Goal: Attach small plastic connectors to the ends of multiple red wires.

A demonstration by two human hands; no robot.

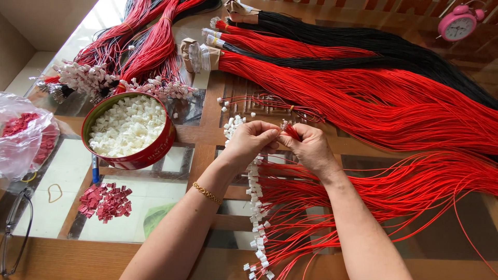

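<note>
My left hand [250, 141] and my right hand [309, 148] meet over the middle of the glass table [155, 202]. The right hand's fingers are closed on the ends of a few red wires [292, 130]. The left hand pinches something small against those wire ends; it is too small to make out. Below my hands a row of red wires tipped with white connectors [257, 218] fans out toward the right. A few loose white connectors [231, 124] lie just left of my hands.
A red round tin [150, 153] of white connectors stands at left. A pile of red connectors [106, 201] lies in front of it. Big bundles of red wires [363, 98] and black wires [373, 44] fill the right. A pink alarm clock [458, 23], a plastic bag [23, 136] and eyeglasses [13, 228] sit at the edges.
</note>
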